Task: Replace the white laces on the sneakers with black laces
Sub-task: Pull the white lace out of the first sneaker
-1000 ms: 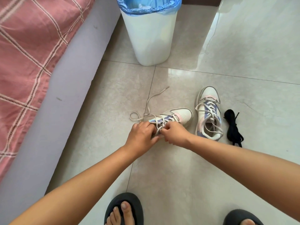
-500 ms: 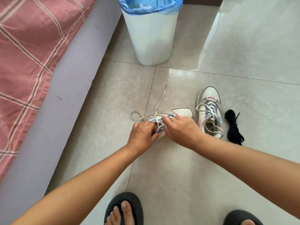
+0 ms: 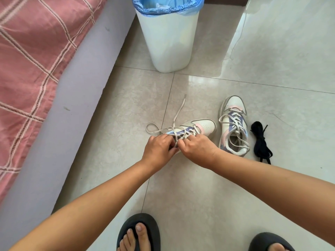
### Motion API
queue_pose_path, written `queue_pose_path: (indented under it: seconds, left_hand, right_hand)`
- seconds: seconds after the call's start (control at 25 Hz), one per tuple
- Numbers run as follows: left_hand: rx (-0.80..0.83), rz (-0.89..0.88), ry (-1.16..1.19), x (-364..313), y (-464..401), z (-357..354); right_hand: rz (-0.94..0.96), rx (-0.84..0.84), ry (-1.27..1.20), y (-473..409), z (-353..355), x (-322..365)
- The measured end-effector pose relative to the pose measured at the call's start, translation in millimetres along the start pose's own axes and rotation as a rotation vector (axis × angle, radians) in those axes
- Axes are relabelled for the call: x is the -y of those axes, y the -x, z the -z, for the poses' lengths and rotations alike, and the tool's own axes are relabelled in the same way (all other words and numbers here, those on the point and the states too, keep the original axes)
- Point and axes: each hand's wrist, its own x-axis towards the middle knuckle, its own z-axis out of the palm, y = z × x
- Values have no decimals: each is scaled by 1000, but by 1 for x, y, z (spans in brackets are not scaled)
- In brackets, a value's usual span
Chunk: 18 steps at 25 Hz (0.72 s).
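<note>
Two white sneakers with purple and pink trim lie on the tiled floor. The nearer sneaker [image 3: 201,126] is on its side, toe pointing right, and its white lace [image 3: 176,115] trails loose to the upper left. My left hand [image 3: 159,148] grips the sneaker's upper part. Close beside it, my right hand [image 3: 196,148] pinches a crossing of the white lace. The second sneaker [image 3: 233,125] stands upright to the right, still threaded with white lace. A bundle of black laces [image 3: 260,142] lies on the floor right of it.
A white bin [image 3: 170,42] with a blue liner stands behind the sneakers. A bed edge [image 3: 59,113] with a pink checked cover runs along the left. My feet in dark slippers [image 3: 138,232] are at the bottom.
My right hand drew back from the sneaker's toe side to the lace crossings near my left hand. The loose lace end has swung a little on the floor.
</note>
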Motion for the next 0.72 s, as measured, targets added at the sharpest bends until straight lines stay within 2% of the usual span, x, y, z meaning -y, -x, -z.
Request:
queue_pose_path:
  seconds: [0.12,0.2,0.24,0.28,0.36,0.44,0.52,0.56,0.64,0.72]
  left_hand:
    - [13,27,-9,0,-2,3]
    - [9,56,-11,-1,-3,3]
    - [8,63,-13,-1,-2,3]
    - [6,63,-14,-2,-3,3]
    - [4,60,1,-2,-3,3]
    - [4,69,20,-2,-2,3]
    - [12,75,25,-3,-2,4]
    - [14,77,26,-3,-2,4]
    - [16,94,33,-3,-3,5]
    - [21,116,42,-2,-4,7]
  right_hand:
    - [50,130,-80,7,3,2]
    - [168,454,-95,25,5,-2]
    - [170,601,-75,33,10,-3]
    - [117,656,-75,37,17,-6]
    - [-64,580,-78,30,25,-7]
    - [-238,382,-149,10,26,-1]
    - [-322,213,-178,-10,22,7]
    - [-373,245,-226,-16,21,8]
    - [-441,450,-332,-21,21,10]
    - [-450,471,-332,-20,20,7]
